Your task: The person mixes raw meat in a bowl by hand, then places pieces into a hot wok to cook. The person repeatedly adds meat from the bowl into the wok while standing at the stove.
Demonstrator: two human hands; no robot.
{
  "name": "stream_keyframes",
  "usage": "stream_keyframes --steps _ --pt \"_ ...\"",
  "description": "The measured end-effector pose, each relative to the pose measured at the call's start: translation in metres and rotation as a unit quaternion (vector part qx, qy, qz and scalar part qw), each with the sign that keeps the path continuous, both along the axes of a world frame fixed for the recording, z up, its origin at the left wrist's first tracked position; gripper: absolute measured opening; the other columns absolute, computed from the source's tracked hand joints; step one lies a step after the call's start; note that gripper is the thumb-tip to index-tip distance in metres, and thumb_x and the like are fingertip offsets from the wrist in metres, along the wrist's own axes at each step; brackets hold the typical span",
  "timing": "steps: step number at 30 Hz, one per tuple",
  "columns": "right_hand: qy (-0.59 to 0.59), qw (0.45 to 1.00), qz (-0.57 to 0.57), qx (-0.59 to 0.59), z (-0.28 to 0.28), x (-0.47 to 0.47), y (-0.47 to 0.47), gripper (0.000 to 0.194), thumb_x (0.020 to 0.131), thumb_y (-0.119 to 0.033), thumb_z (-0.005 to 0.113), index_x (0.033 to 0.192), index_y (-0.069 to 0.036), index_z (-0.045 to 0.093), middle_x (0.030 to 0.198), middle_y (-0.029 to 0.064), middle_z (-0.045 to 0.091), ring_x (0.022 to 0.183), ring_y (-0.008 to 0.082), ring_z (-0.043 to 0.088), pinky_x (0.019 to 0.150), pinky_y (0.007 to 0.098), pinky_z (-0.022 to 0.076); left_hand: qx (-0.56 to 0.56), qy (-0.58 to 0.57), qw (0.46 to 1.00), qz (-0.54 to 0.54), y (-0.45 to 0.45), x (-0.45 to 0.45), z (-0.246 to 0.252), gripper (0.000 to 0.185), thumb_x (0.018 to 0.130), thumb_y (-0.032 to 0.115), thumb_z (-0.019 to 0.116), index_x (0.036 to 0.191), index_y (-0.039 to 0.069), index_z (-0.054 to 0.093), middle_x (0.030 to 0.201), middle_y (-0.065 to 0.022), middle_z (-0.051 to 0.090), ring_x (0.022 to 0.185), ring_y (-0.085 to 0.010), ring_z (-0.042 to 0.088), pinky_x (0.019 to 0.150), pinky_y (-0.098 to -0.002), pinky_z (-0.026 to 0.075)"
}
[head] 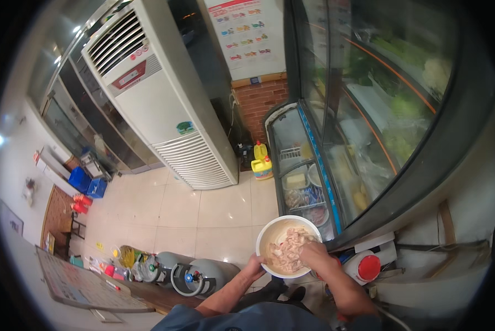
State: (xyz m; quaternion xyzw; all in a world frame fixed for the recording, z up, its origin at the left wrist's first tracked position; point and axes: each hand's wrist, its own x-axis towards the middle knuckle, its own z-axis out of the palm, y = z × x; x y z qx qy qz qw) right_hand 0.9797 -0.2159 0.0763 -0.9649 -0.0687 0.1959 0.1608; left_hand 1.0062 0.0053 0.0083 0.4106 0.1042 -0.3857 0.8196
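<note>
A white bowl point(269, 228) with pieces of raw-looking meat point(289, 252) in a pale coating is held in front of my body. My left hand point(255, 267) grips the bowl's rim at its lower left. Inside the bowl's right side, my right hand point(313, 253) is pushed into the meat; its fingertips are hidden, so whether they close on any pieces does not show.
A glass-topped freezer point(280, 186) stands just beyond the bowl, beside a glass-fronted display fridge point(380, 103) of vegetables. Grey gas cylinders point(218, 275) stand at lower left. A tall air conditioner point(160, 99), yellow jugs point(262, 167) and a red-lidded white container point(361, 269) are around.
</note>
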Motion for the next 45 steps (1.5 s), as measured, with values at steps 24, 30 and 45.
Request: stream_keyframes --steps 24,30,45 --pt "-0.028 0.995 0.059 -0.074 -0.016 -0.110 0.033 0.021 0.073 -0.021 0.058 0.089 -0.012 0.067 0.106 0.0167 0.059 0.102 0.0342 0.053 0.085 0.0399 0.0450 -0.035 0.012 0.999 -0.021 -0.020 -0.109 0.027 0.039 0.062 0.006 0.050 0.099 -0.006 0.051 0.078 -0.0130 0.061 0.057 -0.0224 0.061 0.045 -0.0323 0.052" --pt "-0.182 0.981 -0.067 -0.007 0.027 -0.189 0.008 0.037 0.059 -0.009 0.068 0.096 -0.009 0.065 0.119 0.0198 0.051 0.108 0.0373 0.050 0.087 0.0407 0.0436 -0.019 -0.040 0.995 -0.085 -0.022 -0.149 0.010 0.044 0.062 0.004 0.048 0.106 -0.002 0.049 0.080 -0.0100 0.060 0.058 -0.0201 0.060 0.041 -0.0295 0.048" --pt "-0.153 0.889 -0.388 0.191 0.015 -0.316 0.052 0.037 0.067 -0.007 0.065 0.102 0.002 0.056 0.083 0.0189 0.063 0.079 0.0307 0.062 0.072 0.0384 0.0498 0.014 -0.069 0.955 -0.287 -0.007 -0.264 0.013 0.054 0.062 0.006 0.049 0.116 0.004 0.047 0.086 -0.0056 0.059 0.062 -0.0133 0.058 0.042 -0.0241 0.046"
